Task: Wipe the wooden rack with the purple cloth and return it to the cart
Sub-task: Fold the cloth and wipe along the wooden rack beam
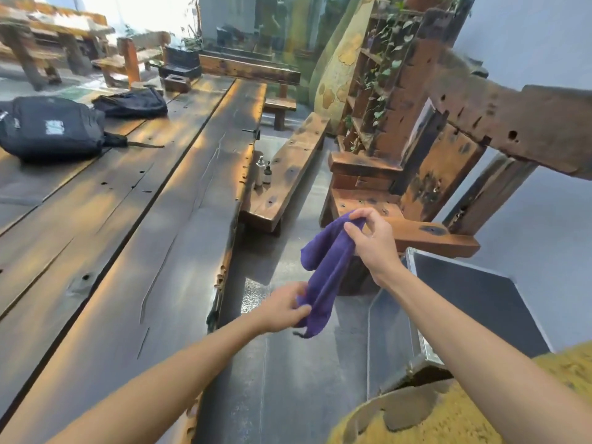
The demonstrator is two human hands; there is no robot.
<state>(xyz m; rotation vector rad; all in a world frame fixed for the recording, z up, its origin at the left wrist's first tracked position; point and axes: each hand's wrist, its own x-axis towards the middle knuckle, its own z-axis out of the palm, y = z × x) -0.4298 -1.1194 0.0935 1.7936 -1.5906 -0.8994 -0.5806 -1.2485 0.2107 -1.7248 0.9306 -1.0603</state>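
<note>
The purple cloth (323,270) hangs in the air between both hands, over the floor gap beside the long table. My right hand (373,240) pinches its upper end. My left hand (283,310) grips its lower end. Behind the cloth stands a tall wooden rack (413,174) of rough, hole-marked planks with a stepped base. A metal-edged cart (480,302) with a dark inner surface sits at the lower right, under my right forearm.
A long dark wooden table (128,219) fills the left side, with two black bags (51,128) on it. A low wooden bench (285,174) carries two small bottles (263,173). A plant shelf (371,81) stands at the back right. A mossy rock (464,408) is at the bottom right.
</note>
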